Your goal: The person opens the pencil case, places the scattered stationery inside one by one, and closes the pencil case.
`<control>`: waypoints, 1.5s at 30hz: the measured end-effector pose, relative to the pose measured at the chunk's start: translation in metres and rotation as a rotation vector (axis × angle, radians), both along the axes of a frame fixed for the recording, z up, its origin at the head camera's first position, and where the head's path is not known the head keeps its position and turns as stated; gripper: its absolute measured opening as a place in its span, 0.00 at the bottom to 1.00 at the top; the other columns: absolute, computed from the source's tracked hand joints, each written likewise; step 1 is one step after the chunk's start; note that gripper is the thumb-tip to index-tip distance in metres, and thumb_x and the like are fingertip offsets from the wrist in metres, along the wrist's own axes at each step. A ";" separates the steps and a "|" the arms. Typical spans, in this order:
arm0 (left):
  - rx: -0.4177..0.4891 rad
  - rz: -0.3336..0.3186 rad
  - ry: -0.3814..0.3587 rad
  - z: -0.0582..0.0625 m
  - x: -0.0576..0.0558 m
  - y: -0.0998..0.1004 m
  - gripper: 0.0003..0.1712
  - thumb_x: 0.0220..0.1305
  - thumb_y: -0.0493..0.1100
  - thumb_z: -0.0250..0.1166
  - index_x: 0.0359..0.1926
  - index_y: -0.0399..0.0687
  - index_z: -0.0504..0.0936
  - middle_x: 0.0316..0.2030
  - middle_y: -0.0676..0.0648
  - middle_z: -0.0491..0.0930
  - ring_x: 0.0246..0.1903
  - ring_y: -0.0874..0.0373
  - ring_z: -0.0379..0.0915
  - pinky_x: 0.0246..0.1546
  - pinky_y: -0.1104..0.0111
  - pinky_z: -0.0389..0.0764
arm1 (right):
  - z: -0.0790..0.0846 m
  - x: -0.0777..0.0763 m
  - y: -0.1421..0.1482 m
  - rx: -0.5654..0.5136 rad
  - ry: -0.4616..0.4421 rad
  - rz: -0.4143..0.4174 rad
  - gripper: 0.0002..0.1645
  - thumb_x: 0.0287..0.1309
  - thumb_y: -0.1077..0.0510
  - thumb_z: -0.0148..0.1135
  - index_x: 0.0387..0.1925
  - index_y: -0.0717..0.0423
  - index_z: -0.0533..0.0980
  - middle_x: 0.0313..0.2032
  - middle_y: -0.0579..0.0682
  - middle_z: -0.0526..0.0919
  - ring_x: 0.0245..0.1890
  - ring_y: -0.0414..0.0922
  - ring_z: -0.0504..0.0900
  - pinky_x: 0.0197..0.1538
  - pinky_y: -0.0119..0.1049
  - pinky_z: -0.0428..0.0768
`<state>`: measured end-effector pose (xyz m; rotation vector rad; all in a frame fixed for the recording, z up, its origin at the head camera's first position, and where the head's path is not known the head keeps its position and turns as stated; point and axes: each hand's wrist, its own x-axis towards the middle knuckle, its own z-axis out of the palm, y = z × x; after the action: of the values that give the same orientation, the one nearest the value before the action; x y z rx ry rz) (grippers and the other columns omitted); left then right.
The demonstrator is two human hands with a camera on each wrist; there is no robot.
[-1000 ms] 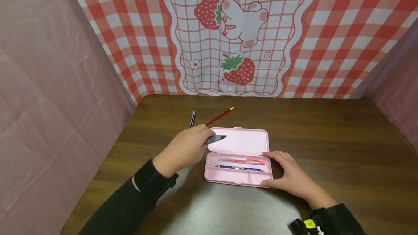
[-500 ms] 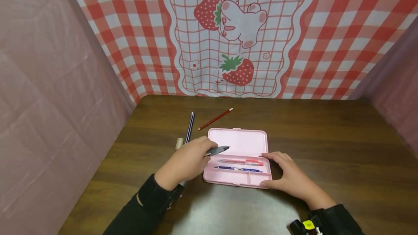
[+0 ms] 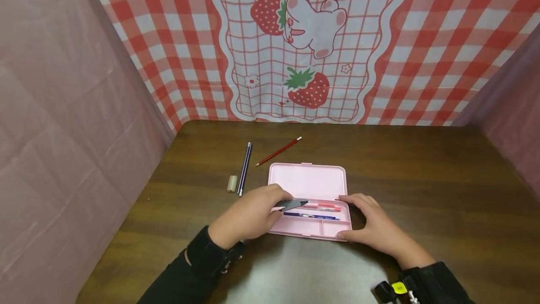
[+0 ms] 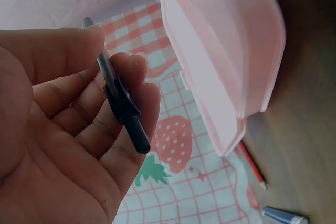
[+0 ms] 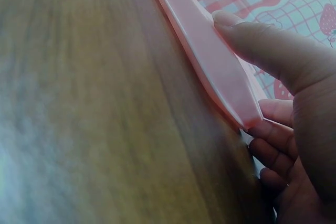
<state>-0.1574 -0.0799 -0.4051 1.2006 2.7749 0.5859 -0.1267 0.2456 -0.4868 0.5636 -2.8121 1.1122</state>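
My left hand [image 3: 255,211] pinches a grey pen [image 3: 293,204] with a dark tip between thumb and fingers, over the left part of a pink pencil case [image 3: 303,236]. In the left wrist view the black clip end of the pen [image 4: 126,111] shows in front of the fingers. The case lies with its lid [image 3: 310,180] laid back. Inside it are a red pen [image 3: 325,207] and a blue pen [image 3: 314,216], both partly hidden by the left hand. My right hand [image 3: 377,226] holds the case's right end, thumb in front and fingers behind.
Beyond the case on the wooden table [image 3: 430,177] lie a red pencil [image 3: 279,151] and dark blue striped pencils [image 3: 244,168]. A beige eraser [image 3: 232,184] sits left of these. Behind the table hangs a red checked cloth [image 3: 177,50].
My left hand has moved right and toward me with the grey pen, from beside the lid to above the case's pen compartment. The right hand stays on the case.
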 end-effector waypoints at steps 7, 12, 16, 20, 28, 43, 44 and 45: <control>0.001 -0.043 0.036 -0.006 0.002 0.002 0.19 0.70 0.39 0.66 0.60 0.45 0.80 0.52 0.49 0.82 0.51 0.59 0.79 0.57 0.63 0.77 | 0.006 -0.003 0.002 0.018 -0.017 -0.001 0.53 0.41 0.38 0.85 0.66 0.57 0.75 0.56 0.53 0.79 0.59 0.56 0.71 0.60 0.61 0.68; -0.030 -0.051 0.038 -0.009 0.004 0.006 0.17 0.70 0.38 0.66 0.58 0.47 0.81 0.49 0.52 0.82 0.46 0.62 0.78 0.53 0.66 0.79 | 0.004 -0.003 0.003 0.022 -0.016 -0.001 0.53 0.41 0.38 0.84 0.65 0.57 0.75 0.56 0.53 0.79 0.59 0.56 0.71 0.61 0.61 0.68; -0.077 -0.047 0.052 -0.012 0.006 0.011 0.16 0.69 0.39 0.67 0.57 0.47 0.82 0.48 0.53 0.82 0.45 0.63 0.77 0.53 0.67 0.78 | 0.003 -0.003 0.003 0.019 -0.023 -0.002 0.53 0.41 0.38 0.84 0.66 0.57 0.74 0.56 0.53 0.79 0.59 0.56 0.71 0.61 0.61 0.68; -0.132 -0.065 0.087 -0.016 0.009 0.018 0.14 0.68 0.39 0.68 0.54 0.48 0.83 0.45 0.54 0.82 0.46 0.63 0.77 0.53 0.68 0.78 | 0.003 -0.002 0.003 0.020 -0.031 -0.005 0.53 0.41 0.38 0.84 0.66 0.57 0.74 0.57 0.53 0.79 0.60 0.56 0.71 0.61 0.61 0.68; -0.171 -0.069 0.160 -0.027 0.013 0.023 0.10 0.68 0.37 0.67 0.48 0.51 0.86 0.41 0.56 0.82 0.43 0.63 0.78 0.50 0.68 0.79 | 0.002 -0.003 0.002 0.021 -0.026 -0.001 0.54 0.41 0.37 0.84 0.66 0.57 0.74 0.57 0.53 0.79 0.60 0.56 0.71 0.61 0.61 0.68; -0.170 -0.094 0.267 -0.029 0.016 0.023 0.06 0.66 0.39 0.70 0.40 0.57 0.88 0.37 0.56 0.79 0.39 0.62 0.76 0.42 0.69 0.78 | 0.001 -0.002 0.001 0.019 -0.017 0.006 0.54 0.41 0.36 0.84 0.66 0.56 0.74 0.56 0.52 0.79 0.59 0.55 0.71 0.60 0.60 0.68; -0.172 -0.095 0.273 -0.029 0.017 0.023 0.06 0.66 0.39 0.70 0.40 0.57 0.88 0.37 0.57 0.78 0.39 0.62 0.76 0.42 0.69 0.78 | 0.001 -0.002 0.001 0.019 -0.017 0.006 0.54 0.41 0.36 0.84 0.66 0.56 0.74 0.56 0.52 0.79 0.59 0.55 0.71 0.60 0.60 0.68; -0.176 -0.098 0.279 -0.029 0.017 0.023 0.06 0.66 0.39 0.70 0.40 0.57 0.88 0.37 0.57 0.79 0.39 0.62 0.76 0.43 0.69 0.78 | 0.001 -0.002 0.001 0.019 -0.017 0.006 0.54 0.41 0.36 0.84 0.66 0.56 0.74 0.56 0.52 0.79 0.59 0.55 0.71 0.60 0.60 0.67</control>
<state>-0.1406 -0.0566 -0.4341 1.4667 2.8885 0.1723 -0.1288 0.2463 -0.4859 0.5663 -2.8402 1.0985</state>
